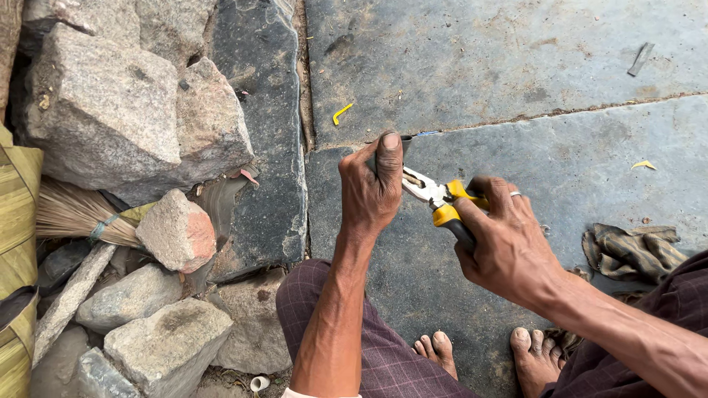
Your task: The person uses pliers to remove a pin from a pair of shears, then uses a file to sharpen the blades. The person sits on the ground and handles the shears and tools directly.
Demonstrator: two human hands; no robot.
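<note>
My right hand (509,239) grips the yellow-and-black handles of a pair of pliers (439,199). The metal jaws point left toward my left hand (372,184). My left hand is closed around a small dark piece (405,144) that sticks up just beside the thumb, right at the pliers' jaws. What exactly the jaws bite on is hidden by my fingers. Both hands are held above a grey stone slab floor (516,59), over my knees and bare feet (487,350).
Rough granite rocks (125,118) are piled at the left, with a straw broom (74,217) wedged between them. A crumpled rag (634,250) lies at the right. A small yellow scrap (341,112) and a metal strip (640,59) lie on the slabs.
</note>
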